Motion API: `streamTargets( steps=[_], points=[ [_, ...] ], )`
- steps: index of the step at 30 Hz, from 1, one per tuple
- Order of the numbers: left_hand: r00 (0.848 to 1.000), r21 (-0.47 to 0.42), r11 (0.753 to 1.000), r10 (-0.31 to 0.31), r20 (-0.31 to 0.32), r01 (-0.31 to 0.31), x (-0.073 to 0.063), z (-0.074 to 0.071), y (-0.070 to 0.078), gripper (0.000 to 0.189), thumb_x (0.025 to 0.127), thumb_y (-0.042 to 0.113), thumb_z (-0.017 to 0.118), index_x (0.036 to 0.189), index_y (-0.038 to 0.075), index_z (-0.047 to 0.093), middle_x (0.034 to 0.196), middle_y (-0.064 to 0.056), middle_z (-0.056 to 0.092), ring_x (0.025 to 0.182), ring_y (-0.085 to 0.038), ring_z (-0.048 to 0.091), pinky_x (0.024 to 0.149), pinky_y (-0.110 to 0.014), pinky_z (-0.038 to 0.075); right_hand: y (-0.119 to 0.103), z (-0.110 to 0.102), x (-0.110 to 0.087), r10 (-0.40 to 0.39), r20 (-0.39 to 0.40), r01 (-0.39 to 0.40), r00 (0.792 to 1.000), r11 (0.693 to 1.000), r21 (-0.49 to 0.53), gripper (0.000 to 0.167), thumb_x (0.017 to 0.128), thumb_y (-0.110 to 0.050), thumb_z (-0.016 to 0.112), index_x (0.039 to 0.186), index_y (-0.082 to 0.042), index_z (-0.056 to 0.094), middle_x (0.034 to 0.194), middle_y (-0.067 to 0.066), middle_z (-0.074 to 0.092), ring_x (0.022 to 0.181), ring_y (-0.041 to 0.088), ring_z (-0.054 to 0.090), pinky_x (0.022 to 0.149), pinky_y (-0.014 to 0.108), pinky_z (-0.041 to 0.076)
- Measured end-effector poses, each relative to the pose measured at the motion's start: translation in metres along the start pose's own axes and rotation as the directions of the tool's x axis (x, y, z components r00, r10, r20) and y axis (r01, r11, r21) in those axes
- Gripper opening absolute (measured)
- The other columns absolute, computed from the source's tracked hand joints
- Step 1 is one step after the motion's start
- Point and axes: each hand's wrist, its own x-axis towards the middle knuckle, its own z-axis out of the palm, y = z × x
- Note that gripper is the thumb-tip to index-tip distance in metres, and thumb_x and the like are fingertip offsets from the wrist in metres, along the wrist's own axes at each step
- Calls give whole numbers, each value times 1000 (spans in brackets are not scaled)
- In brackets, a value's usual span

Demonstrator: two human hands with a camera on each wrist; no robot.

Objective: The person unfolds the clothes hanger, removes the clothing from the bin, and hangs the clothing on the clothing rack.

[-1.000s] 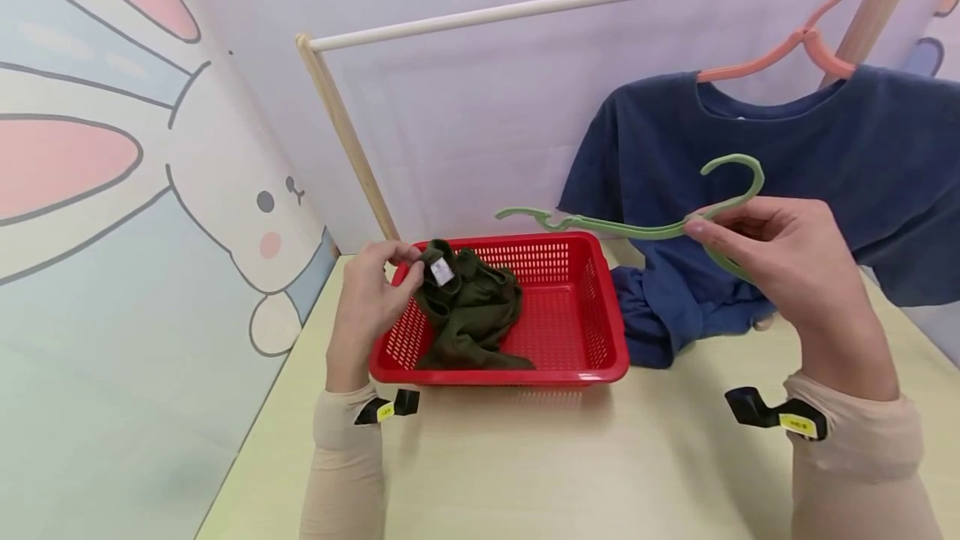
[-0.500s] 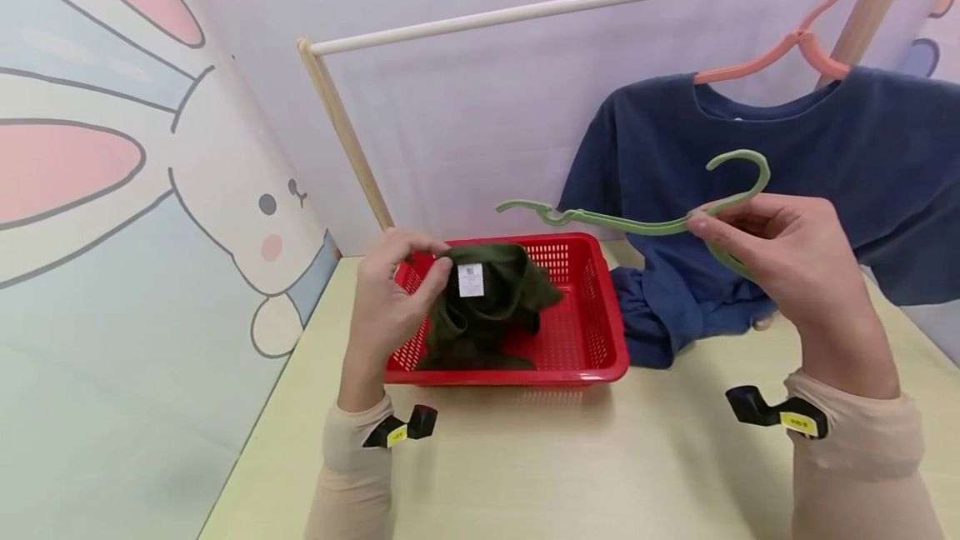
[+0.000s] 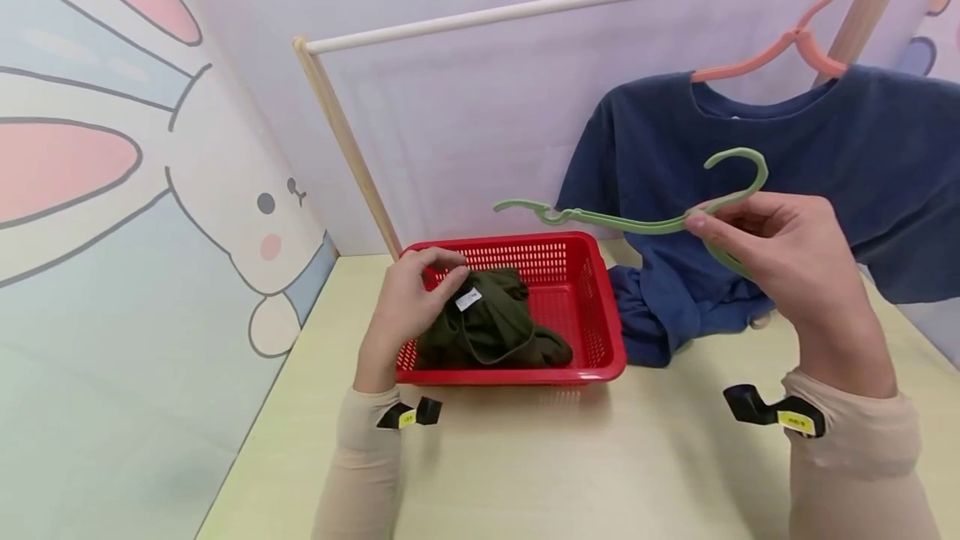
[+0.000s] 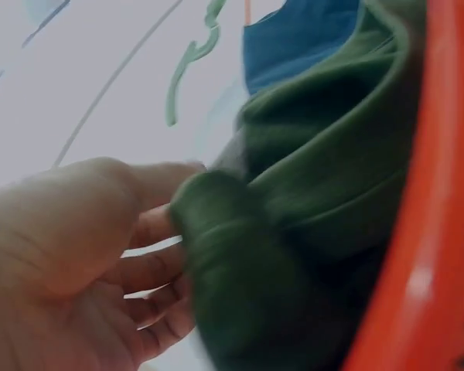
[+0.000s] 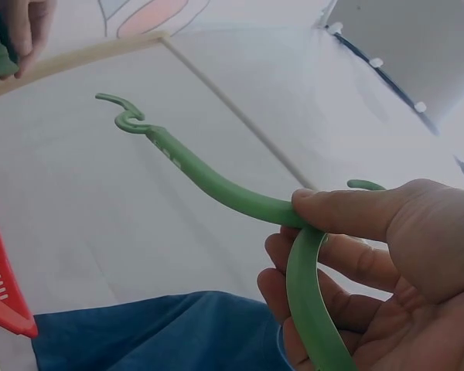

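Observation:
In the head view, my left hand (image 3: 420, 298) pinches a dark green shirt (image 3: 502, 319) near its collar, beside a white label. The shirt lies bunched in a red plastic basket (image 3: 510, 375). The left wrist view shows the thumb at a fold of the green cloth (image 4: 240, 255), with the other fingertips partly hidden behind it. My right hand (image 3: 787, 257) grips a light green folding clothes hanger (image 3: 622, 223) just below its hook, thumb in front. One hanger arm points left above the basket; the other (image 5: 303, 297) hangs down across the fingers in the right wrist view.
Behind the basket stands a rack with a white rail (image 3: 570, 2) and wooden posts. From its right end hangs a navy T-shirt (image 3: 697, 157) on a pink hanger (image 3: 750, 65), its lower part bunched on the pale table (image 3: 570, 465). A rabbit-painted wall (image 3: 225, 190) rises at left.
My left hand has moved right over the basket. The green shirt rose and spread at its collar, then sank lower into the basket. The right hand and hanger stay nearly still.

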Motion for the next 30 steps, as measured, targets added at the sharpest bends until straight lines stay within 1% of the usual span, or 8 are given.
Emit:
streamTargets(
  steps=[6, 8, 12, 15, 18, 20, 23, 30],
  points=[
    [983, -30, 993, -105, 150, 111, -15, -40, -13, 39, 97, 31, 90, 131, 15, 80, 126, -4, 78, 109, -32, 68, 93, -49, 59, -3, 1, 2, -3, 6, 3, 1000, 1000, 4, 32, 101, -28, 86, 126, -10, 84, 96, -14, 81, 88, 16, 66, 71, 20, 55],
    [961, -2, 990, -138, 239, 142, -20, -49, -16, 53, 88, 29, 98, 134, 13, 77, 130, -7, 76, 117, -34, 67, 100, -55, 58, -4, 1, 2, -6, 6, 6, 1000, 1000, -2, 32, 101, -29, 86, 126, -10, 84, 95, -14, 80, 87, 16, 65, 70, 20, 54],
    [896, 71, 977, -213, 390, 202, -23, -53, -15, 72, 75, 27, 107, 132, 7, 68, 124, -12, 72, 117, -34, 67, 98, -51, 60, -3, 2, 2, -1, 6, 1, 1000, 1000, -12, 32, 101, -30, 86, 126, -10, 84, 93, -13, 80, 87, 16, 64, 70, 20, 54],
    [854, 132, 960, -280, 437, 248, -21, -44, -9, 68, 71, 29, 109, 117, 9, 62, 108, -11, 67, 103, -28, 65, 84, -40, 60, -1, 3, 1, 14, 17, -14, 1000, 1000, -17, 34, 101, -32, 86, 126, -10, 84, 92, -14, 79, 88, 16, 64, 69, 21, 54],
    [833, 165, 951, -309, 459, 261, -17, -34, -4, 65, 69, 30, 110, 104, 12, 59, 97, -8, 63, 94, -24, 61, 75, -36, 56, 1, 4, -1, 20, 20, -20, 1000, 1000, -23, 35, 101, -33, 85, 127, -10, 83, 93, -14, 79, 88, 16, 64, 70, 21, 54],
    [835, 173, 952, -304, 459, 252, -14, -29, -3, 60, 70, 29, 110, 101, 12, 60, 93, -6, 62, 91, -22, 61, 74, -35, 56, 3, 4, -1, 21, 16, -21, 1000, 1000, -18, 34, 101, -32, 85, 127, -9, 83, 93, -14, 79, 87, 16, 63, 70, 20, 54],
    [859, 176, 959, -278, 429, 223, -13, -29, -2, 48, 76, 24, 107, 102, 12, 68, 94, -4, 68, 92, -22, 65, 79, -37, 60, 3, 4, -1, 21, 12, -21, 1000, 1000, -7, 33, 101, -30, 86, 126, -9, 83, 92, -14, 79, 87, 16, 63, 70, 20, 54],
    [963, 127, 984, -151, 225, 125, -14, -40, -7, 31, 90, 15, 95, 118, 7, 84, 100, -6, 79, 93, -25, 69, 82, -41, 60, 0, 4, 1, 14, 7, -14, 1000, 1000, -1, 33, 101, -30, 86, 126, -10, 84, 93, -13, 80, 88, 16, 64, 70, 20, 54]
  ],
)
